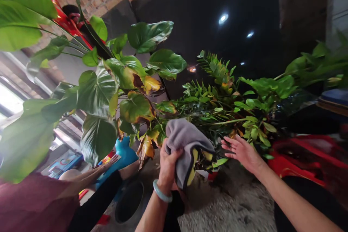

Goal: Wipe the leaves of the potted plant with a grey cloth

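A grey cloth with a yellow underside and black edging is bunched in my left hand, which wears a pale bangle at the wrist. Yellowed, brown-edged leaves of a large plant hang just above and left of the cloth. To the right, my right hand is held out with its fingers apart and nothing in it. It is nearest to the low green foliage behind it; I cannot tell whether the fingertips touch any leaf.
Broad green leaves fill the left side. Another person in a maroon top sits at lower left, near a blue object and a dark bucket. Red, shiny material lies at right. A dark glossy panel stands behind.
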Demonstrator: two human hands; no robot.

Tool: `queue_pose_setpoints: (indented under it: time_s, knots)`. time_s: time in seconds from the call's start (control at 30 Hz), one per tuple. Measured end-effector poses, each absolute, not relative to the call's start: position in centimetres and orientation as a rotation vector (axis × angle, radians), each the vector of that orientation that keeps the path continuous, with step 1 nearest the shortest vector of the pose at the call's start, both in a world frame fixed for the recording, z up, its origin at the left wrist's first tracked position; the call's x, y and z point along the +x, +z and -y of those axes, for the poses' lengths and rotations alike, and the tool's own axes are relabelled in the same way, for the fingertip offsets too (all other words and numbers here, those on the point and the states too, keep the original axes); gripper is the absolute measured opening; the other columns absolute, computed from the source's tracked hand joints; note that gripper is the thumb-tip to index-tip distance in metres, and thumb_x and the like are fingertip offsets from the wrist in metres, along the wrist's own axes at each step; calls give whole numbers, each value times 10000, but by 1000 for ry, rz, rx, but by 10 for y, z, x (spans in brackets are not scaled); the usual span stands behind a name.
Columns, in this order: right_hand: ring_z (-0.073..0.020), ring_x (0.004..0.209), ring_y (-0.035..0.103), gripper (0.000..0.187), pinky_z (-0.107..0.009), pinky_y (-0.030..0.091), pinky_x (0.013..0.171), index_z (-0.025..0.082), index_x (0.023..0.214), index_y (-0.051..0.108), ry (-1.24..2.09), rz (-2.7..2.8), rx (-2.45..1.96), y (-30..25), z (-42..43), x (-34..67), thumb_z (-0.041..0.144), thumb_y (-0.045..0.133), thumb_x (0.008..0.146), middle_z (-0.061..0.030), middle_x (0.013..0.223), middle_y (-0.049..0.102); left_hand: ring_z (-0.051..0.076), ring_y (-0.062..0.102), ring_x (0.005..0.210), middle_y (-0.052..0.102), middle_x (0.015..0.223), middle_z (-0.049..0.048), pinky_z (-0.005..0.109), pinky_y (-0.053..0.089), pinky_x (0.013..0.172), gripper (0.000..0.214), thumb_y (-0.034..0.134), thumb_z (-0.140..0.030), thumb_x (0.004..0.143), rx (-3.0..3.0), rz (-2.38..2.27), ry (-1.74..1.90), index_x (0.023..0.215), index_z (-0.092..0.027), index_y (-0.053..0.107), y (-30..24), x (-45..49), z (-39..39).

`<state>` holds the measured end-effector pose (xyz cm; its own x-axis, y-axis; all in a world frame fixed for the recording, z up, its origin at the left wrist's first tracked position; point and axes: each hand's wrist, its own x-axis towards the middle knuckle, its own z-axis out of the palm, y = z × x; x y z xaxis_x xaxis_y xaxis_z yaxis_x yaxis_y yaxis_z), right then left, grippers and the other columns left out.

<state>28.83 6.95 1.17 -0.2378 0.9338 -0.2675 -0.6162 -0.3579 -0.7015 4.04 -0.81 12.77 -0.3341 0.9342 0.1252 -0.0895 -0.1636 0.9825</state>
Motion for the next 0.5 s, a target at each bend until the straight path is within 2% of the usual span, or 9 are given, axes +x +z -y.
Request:
queue_pose_setpoints:
  time_s: [0.07,0.13,0.27,0.33,0.43,0.5]
  knots:
    - [-304,1074,685,364,-400,565,771,177,1040,724,1804,557,-789,11,-71,289,453,551,878,-170,1143,753,177,620,761,686,835,-10,292,502,748,363,773,-316,525,1035,-1304,1736,839,-207,627,137,41,-8]
    - [-292,1031,699,361,-376,568,725,177,1035,723,1815,552,-783,11,-71,288,451,541,889,-164,1119,762,178,613,743,683,793,-12,296,498,740,335,752,-307,514,1023,-1380,1731,812,-205,635,128,46,-14]
    - [-292,998,711,385,-380,575,704,206,1136,701,1855,572,-793,12,-72,288,455,533,896,-140,1087,773,197,613,691,699,730,2,316,498,690,307,720,-243,489,992,-1449,1387,788,-191,677,84,64,4]
    - [-296,1006,707,402,-395,576,724,217,1164,694,1858,579,-795,11,-71,288,465,532,892,-133,1081,775,196,613,688,702,726,3,311,497,687,299,716,-227,493,994,-1380,1285,787,-183,686,79,70,13]
    - [-307,1053,688,423,-415,563,784,203,1120,708,1838,591,-797,10,-71,289,502,532,877,-150,1117,761,189,619,736,705,781,0,287,495,705,320,735,-233,507,1108,-1257,1391,818,-184,673,110,78,0]
    - [-310,1079,676,426,-417,551,806,189,1062,720,1820,589,-817,10,-71,289,519,520,879,-166,1172,740,192,633,827,713,867,8,285,495,786,323,749,-260,549,1210,-1190,1564,850,-189,655,142,85,-24]
